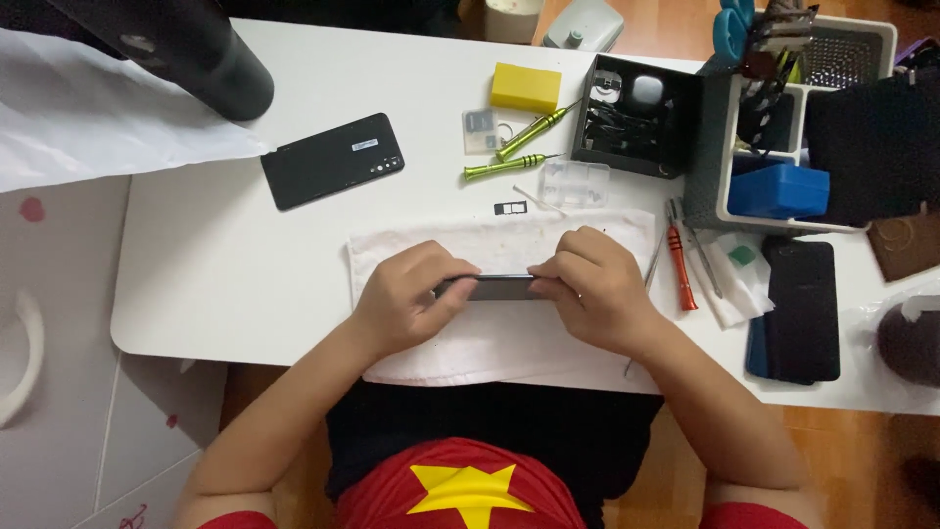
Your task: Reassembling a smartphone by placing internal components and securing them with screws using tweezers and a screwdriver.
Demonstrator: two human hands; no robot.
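Head view: your left hand [403, 299] and right hand [592, 289] each have a clenched grip on an end of the dark phone [494, 287], held edge-up over the white towel [509, 338] on the counter [225, 255]. Keep pressure even, thumbs near the seam, so it can't twist.

White towel [587, 230], yellow block [526, 87], green screwdrivers [519, 147], orange screwdriver [681, 264], blue box [778, 191].
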